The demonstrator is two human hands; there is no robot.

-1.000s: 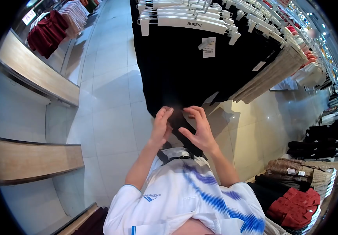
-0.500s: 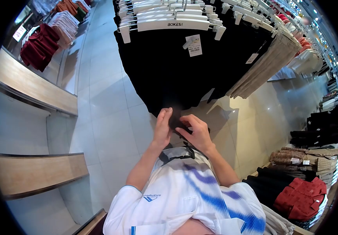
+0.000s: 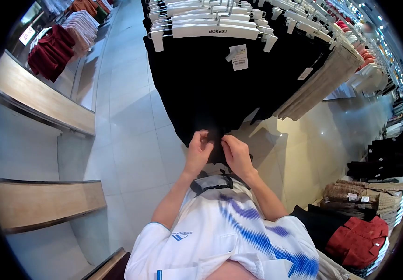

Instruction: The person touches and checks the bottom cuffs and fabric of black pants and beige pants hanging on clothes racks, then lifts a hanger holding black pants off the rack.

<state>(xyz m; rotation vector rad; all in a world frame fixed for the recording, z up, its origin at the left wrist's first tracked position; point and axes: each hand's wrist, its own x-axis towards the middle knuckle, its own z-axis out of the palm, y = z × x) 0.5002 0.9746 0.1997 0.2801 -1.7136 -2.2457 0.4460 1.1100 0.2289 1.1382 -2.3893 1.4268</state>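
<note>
In front of me a black garment (image 3: 196,88), trousers or a skirt, hangs by clips from a white hanger (image 3: 215,31) marked BOKESI. A white price tag (image 3: 238,58) is attached near its top. My left hand (image 3: 198,153) is closed, fingers curled and thumb bent, at the left side of the dark cloth's lower end. Opposite it, my right hand (image 3: 238,155) pinches the cloth's right side with thumb and fingertips. Dark fabric spans the gap between both hands, just above my waist. Exact fingertip contact is hard to see against the black.
More black garments on white hangers crowd the rack, with beige trousers (image 3: 318,84) at its right. Wooden shelves (image 3: 47,205) stand at left. Dark red tops (image 3: 52,53) hang at far left. A red garment (image 3: 357,240) lies lower right. Tiled floor (image 3: 133,135) runs between.
My left fingers have gone from extended to curled. My right hand has turned more upright and its fingers have drawn together at the cloth. The rack appears shifted slightly right in view.
</note>
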